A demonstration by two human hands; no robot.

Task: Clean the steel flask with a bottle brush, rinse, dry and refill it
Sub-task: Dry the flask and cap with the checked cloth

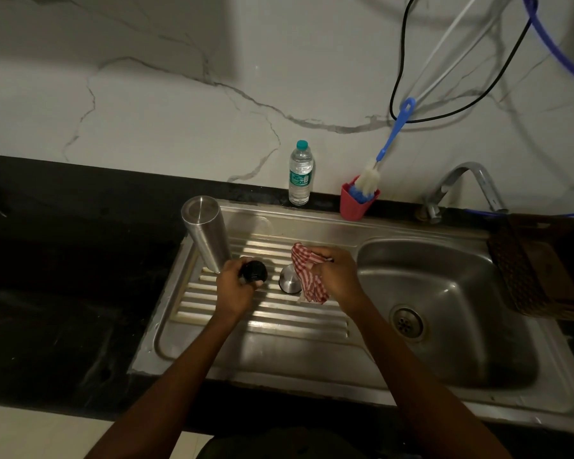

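Observation:
The steel flask (206,233) stands upside down at the back left of the ribbed drainboard (262,313). My left hand (236,286) grips a round black stopper (254,271) just in front of the flask. My right hand (337,276) holds a red-and-white checked cloth (307,273) bunched up, hanging over the drainboard. A small steel cap (289,281) sits upside down on the ribs between my hands, partly behind the cloth. The bottle brush (383,150) with a blue handle stands in a red cup (355,203) at the back rim.
A plastic water bottle (300,173) with a teal cap stands on the black counter behind the sink. The sink basin (444,309) lies to the right, its tap (461,187) behind it. A brown woven basket (527,263) sits at the right edge. Cables hang on the marble wall.

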